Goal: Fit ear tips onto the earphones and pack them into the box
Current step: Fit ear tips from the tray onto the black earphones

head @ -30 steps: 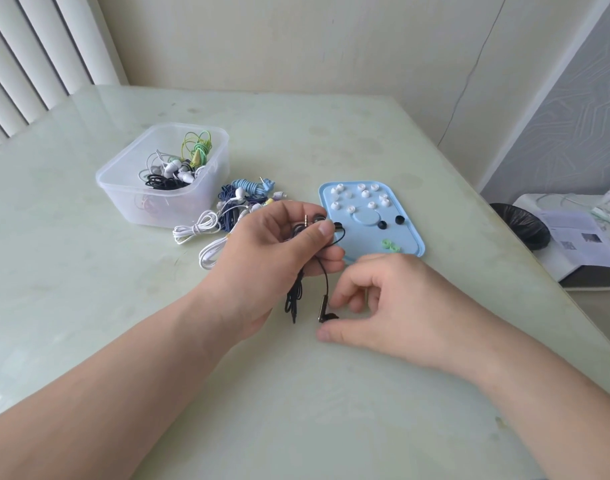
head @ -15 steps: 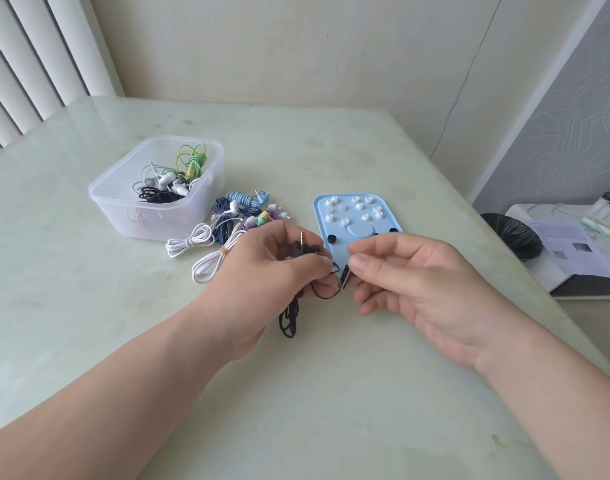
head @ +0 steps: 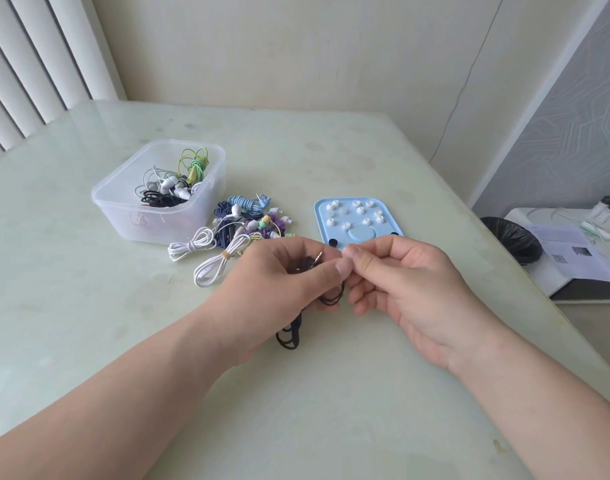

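Together, left grip (head: 282, 282) holds the black earphones (head: 291, 336), right grip (head: 411, 282) pinches their end; paper (head: 570, 258) print illegible

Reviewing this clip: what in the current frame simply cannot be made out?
Head view only.
The bud of the black earphones pinched between left hand and right hand: covered by fingertips, so tip fitted or not is unknown.
Blue tray: near edge hidden behind the right hand.
Clear box: lower contents blurred by its frosted wall.
Papers at right: print too small to read.
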A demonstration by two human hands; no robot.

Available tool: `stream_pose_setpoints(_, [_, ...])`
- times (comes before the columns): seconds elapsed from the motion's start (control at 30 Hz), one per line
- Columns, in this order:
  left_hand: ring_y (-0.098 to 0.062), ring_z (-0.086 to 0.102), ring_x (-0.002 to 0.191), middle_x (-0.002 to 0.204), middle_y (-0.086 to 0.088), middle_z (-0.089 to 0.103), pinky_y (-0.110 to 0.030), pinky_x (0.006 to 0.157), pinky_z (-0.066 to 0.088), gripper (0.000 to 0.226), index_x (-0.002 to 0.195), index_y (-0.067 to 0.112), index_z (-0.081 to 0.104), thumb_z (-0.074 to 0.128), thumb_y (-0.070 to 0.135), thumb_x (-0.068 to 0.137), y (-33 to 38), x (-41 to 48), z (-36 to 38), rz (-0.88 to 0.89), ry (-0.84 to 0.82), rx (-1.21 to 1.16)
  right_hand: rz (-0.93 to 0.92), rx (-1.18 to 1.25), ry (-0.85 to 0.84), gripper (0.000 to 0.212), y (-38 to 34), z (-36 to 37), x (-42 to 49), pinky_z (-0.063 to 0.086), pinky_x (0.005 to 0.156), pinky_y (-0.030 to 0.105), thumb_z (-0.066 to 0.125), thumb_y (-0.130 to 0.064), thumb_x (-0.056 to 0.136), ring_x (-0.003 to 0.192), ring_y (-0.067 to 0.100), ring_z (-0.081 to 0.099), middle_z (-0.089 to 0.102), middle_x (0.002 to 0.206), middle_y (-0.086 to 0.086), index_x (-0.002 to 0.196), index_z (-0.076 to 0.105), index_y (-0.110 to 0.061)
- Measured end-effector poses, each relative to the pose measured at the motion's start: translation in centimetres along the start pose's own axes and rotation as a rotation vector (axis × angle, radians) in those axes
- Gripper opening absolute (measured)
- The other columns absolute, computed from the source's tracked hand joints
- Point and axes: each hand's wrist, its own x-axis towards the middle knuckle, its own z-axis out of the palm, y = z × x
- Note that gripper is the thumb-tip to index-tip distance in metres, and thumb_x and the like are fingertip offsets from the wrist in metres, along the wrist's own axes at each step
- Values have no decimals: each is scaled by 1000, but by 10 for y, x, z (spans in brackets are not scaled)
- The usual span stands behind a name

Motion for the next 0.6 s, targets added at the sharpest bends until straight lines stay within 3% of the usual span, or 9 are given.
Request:
stream_pose_setpoints(0.1, [-22,67,70,80,-18,72,-27,67,54,11,96,6,77,74,16,94,-1,1,-1,11,56,-11,-4,-23,0,25,-5,5,3,52,52,32,71,-25,94,62,25,64,71,75,16,96,73,0])
stream_pose_setpoints(0.17, [-22,68,69,76,-13,72,-33,69,54,10,96,7,77,73,16,94,-3,3,-2,14,120,-26,-82,-175,54,25,-9,5,9,50,51,30,66,-30,98,59,20,65,73,73,9,92,75,-8])
stream_pose_setpoints(0.27, [-20,66,68,74,-8,69,-35,74,61,9,93,7,78,70,12,96,-3,3,0,24,191,-150,-347,-680,170,10,-9,7,29,48,61,20,68,-26,97,62,2,61,72,77,-8,92,76,-22])
stream_pose_setpoints(0.37, [-20,62,67,73,-8,66,-35,75,63,15,86,10,79,68,9,98,-2,2,3,50,210,-208,-472,-1178,138,14,-3,14,46,49,66,32,59,-23,98,81,15,57,57,91,-8,96,73,-21])
stream_pose_setpoints(0.43, [-21,61,68,73,-9,65,-35,75,62,16,85,11,79,68,9,97,-2,3,2,58,211,-223,-428,-1399,84,17,-1,18,49,35,56,29,53,-21,99,82,20,47,42,86,-5,88,66,-21])
stream_pose_setpoints(0.5, [-22,62,68,73,-9,66,-35,76,62,14,85,12,78,69,10,97,-2,3,1,56,212,-235,-395,-1462,76,20,-1,20,50,27,55,30,53,-19,100,81,19,41,34,82,-5,82,59,-24])
stream_pose_setpoints(0.6, [-21,63,68,73,-8,67,-34,74,62,16,83,13,79,70,10,96,-4,4,2,58,214,-237,-444,-1362,104,15,0,16,52,37,59,30,60,-19,97,83,18,48,45,86,-8,83,62,-23])
